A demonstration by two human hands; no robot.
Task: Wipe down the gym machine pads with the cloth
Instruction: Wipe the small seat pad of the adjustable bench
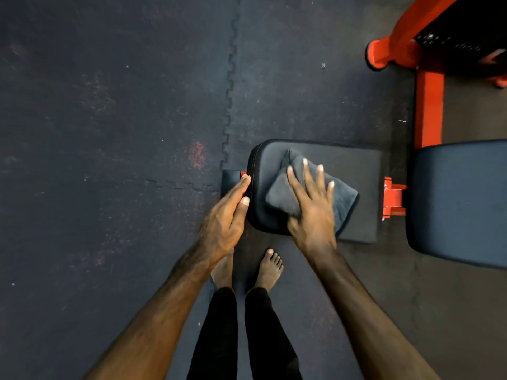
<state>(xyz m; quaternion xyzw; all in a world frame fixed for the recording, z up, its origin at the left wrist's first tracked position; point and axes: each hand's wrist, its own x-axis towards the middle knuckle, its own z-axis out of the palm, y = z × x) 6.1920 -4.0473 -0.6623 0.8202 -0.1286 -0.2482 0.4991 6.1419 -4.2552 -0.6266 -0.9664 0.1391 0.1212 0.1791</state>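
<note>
Grey cloth (310, 193) sits on top of the small pad (343, 174), folded into a rough diamond, thick pile, one corner hanging toward the pad's near edge. Right hand (312, 207) lies flat on the cloth, fingers spread and straight, palm pressing down; looks like that spread is to keep the whole fold in contact while wiping. Left hand (227, 215) is against the pad's rounded left end, fingers straight, thumb on the stitched edge, probably bracing the pad so it doesn't swing. Pad is black vinyl, matte, no visible streaks. Larger pad (461, 198) sits right of the small pad, past an orange bracket (392, 198), nothing touching it. Orange frame (428, 105) runs beyond that. Rubber floor (109, 133) below.
</note>
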